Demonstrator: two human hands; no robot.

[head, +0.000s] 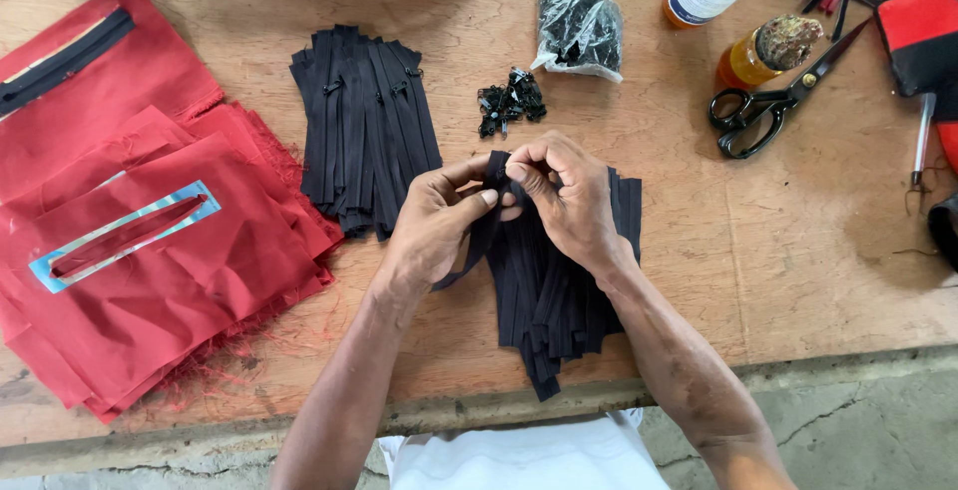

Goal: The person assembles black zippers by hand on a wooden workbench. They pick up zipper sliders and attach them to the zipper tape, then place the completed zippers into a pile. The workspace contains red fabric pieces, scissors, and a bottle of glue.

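My left hand and my right hand meet over a pile of black zipper strips on the wooden table. Both pinch the top end of one black zipper strip, which hangs down between them. The fingertips hide whatever small part sits at that end. A second stack of black zipper strips with sliders lies just beyond my left hand. A small heap of black zipper sliders sits right above my hands.
Red fabric pieces with slot openings are stacked at the left. A plastic bag of black parts lies at the top centre. Black scissors, two bottles and a red pouch crowd the top right.
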